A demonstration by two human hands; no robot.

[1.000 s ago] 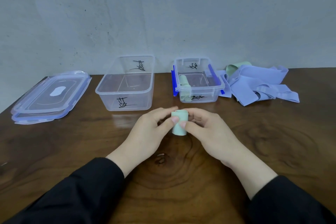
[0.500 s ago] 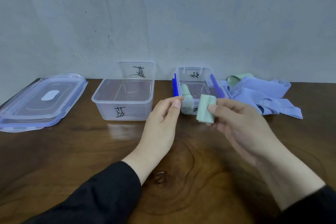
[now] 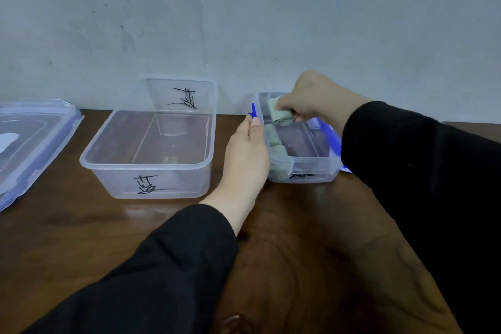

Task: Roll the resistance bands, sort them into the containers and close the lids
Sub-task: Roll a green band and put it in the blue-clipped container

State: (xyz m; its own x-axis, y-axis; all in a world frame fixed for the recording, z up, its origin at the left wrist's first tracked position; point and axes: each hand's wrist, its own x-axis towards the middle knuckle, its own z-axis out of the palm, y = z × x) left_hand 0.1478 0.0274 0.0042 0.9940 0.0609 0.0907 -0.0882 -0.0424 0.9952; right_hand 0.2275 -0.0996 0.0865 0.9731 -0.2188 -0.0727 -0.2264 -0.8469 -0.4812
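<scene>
Your right hand has carried the green roll, pinched in its fingers, over the small container. Your left hand rests flat-fingered against its left wall. Set the roll down beside the stored roll before letting go.

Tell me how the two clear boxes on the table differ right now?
The left container is larger and holds no bands; the right container is smaller and has a rolled green band inside. Nothing touches the left container, while the left hand rests against the right container's side and the right hand holds another green roll over it. Both are clear, lidless and marked with black handwriting.
</scene>
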